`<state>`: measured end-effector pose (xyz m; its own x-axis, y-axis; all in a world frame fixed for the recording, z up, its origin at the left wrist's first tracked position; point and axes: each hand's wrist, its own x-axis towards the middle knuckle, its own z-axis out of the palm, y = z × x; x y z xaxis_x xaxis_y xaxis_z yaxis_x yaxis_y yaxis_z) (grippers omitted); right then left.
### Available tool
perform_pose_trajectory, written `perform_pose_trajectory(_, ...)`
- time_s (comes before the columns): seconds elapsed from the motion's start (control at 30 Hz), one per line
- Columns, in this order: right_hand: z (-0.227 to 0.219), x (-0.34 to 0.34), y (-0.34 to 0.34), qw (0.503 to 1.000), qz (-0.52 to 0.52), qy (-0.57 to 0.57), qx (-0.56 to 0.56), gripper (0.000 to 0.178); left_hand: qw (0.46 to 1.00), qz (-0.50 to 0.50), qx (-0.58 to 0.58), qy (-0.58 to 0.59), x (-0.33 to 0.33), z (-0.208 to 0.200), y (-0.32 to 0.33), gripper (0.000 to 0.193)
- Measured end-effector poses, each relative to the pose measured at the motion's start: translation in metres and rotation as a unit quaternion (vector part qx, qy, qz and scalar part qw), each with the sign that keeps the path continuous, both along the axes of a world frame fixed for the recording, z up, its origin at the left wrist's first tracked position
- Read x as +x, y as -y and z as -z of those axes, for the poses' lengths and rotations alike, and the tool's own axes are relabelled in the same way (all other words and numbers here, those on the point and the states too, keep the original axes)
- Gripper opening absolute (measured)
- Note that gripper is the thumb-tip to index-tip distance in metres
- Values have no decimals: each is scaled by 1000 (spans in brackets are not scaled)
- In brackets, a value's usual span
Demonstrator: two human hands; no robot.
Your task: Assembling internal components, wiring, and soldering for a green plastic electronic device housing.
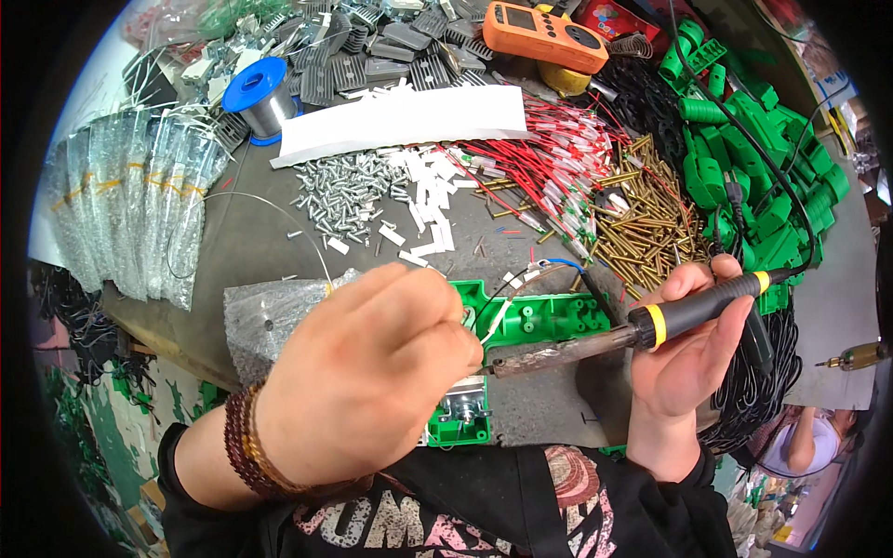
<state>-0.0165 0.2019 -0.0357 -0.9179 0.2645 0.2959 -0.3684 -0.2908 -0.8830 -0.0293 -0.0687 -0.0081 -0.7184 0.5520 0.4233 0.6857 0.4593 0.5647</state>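
Observation:
My right hand (684, 363) grips a soldering iron (698, 312) by its black handle with yellow rings. The iron's darkened metal shaft points left, its tip close to my left fingers. My left hand (372, 358) is closed over a green plastic housing (549, 321), hiding part of it. A thin strand of solder wire runs to this hand, whose fingertips are mostly hidden. Inside the housing are metal parts (462, 406) at the near end. White, brown and blue wires (558, 264) arch over its far side.
A blue spool of solder (256, 88) stands back left, near bubble-wrap bags (130, 205). Behind the housing lie screws (339, 195), a white strip (405, 123), red-wired lamps (549, 153) and brass pins (646, 223). An orange multimeter (544, 37) and green housings (758, 167) are farther back.

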Motion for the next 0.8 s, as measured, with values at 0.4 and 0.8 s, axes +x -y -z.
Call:
perform_pose_trajectory(0.4,-1,1,2,1000,23,9,-12,46,962,54,36,266,-57,-19,-25,30)
perform_pose_trajectory(0.8,-2,3,3,1000,25,3,-14,46,917,143,65,366,-62,-3,-13,21)
